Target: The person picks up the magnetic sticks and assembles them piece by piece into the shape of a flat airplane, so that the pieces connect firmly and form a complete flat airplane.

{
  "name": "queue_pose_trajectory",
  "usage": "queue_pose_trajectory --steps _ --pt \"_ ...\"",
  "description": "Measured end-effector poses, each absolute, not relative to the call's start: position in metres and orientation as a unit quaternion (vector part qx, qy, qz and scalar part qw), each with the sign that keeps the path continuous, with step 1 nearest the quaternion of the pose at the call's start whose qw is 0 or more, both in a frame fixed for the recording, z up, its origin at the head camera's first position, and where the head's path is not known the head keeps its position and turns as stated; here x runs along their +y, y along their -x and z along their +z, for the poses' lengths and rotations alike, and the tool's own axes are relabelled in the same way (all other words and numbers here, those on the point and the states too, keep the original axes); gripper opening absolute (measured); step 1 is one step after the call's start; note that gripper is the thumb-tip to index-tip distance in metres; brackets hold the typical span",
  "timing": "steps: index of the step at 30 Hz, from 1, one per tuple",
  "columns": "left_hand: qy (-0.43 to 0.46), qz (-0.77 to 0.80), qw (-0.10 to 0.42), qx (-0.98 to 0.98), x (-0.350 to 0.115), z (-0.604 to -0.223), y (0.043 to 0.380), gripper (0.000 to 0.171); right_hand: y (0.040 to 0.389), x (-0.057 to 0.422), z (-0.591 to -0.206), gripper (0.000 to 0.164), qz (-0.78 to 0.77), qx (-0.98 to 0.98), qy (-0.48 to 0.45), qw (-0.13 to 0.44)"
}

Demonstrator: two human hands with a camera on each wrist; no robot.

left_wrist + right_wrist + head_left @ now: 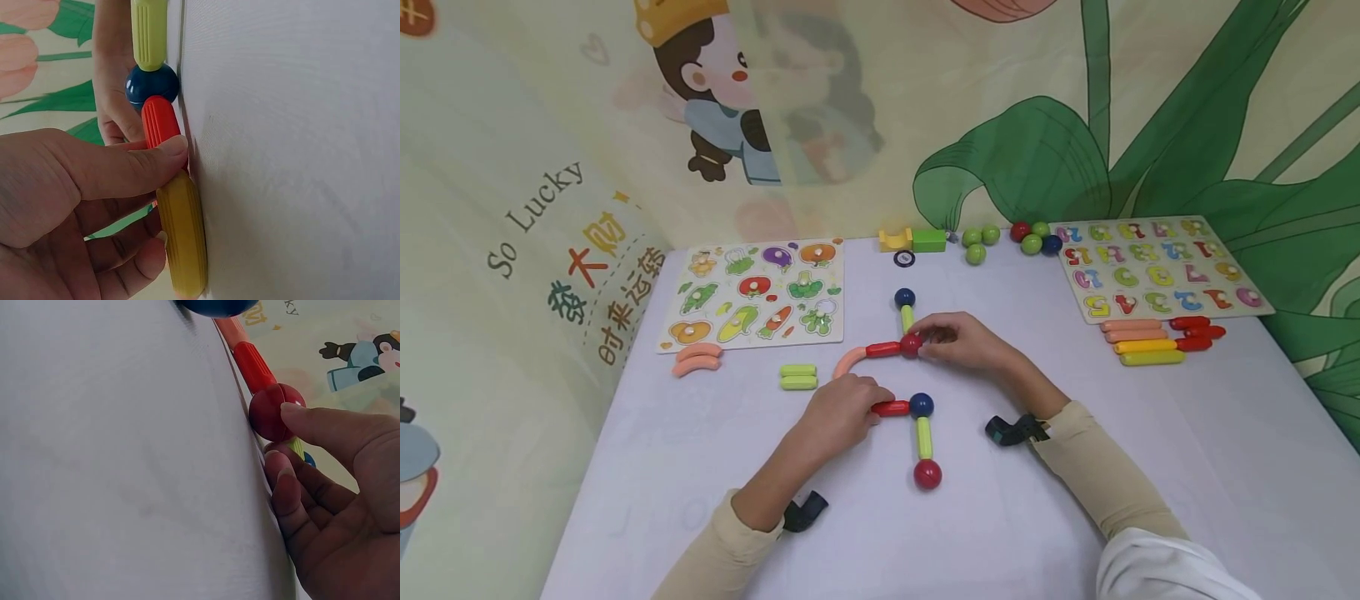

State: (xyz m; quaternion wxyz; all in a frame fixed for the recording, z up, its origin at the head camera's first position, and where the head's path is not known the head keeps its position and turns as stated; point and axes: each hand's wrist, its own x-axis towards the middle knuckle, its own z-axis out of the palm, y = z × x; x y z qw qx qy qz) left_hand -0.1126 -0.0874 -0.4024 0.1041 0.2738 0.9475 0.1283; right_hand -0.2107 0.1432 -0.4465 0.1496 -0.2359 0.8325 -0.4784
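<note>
My left hand (842,412) pinches a short red rod (892,408). This rod meets a blue ball (921,406), from which a green rod (924,438) runs to a red ball (927,474). A yellow rod (182,244) adjoins the red one at my thumb in the left wrist view. Farther back, my right hand (966,340) holds another red ball (269,412) between thumb and fingers. Joined to that ball are a second red rod (883,349) with a curved pink rod (848,361), and a green rod (907,317) topped by a blue ball (905,297).
Vegetable (752,329) and number (1157,275) puzzle boards lie at the back left and right. Two green rods (798,377) and two curved pink rods (697,359) are at left. Several loose rods (1152,346) lie right; yellow and green blocks (929,241) and several balls (973,253) line the back.
</note>
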Motion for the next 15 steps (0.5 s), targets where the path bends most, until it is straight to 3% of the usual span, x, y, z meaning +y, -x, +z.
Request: queue_pose_trajectory --steps 15 --pt "-0.279 0.125 0.11 0.946 -0.0881 -0.4014 0.1103 0.038 0.2116 0.1435 -0.4461 0.033 -0.467 0.838 0.243 0.142"
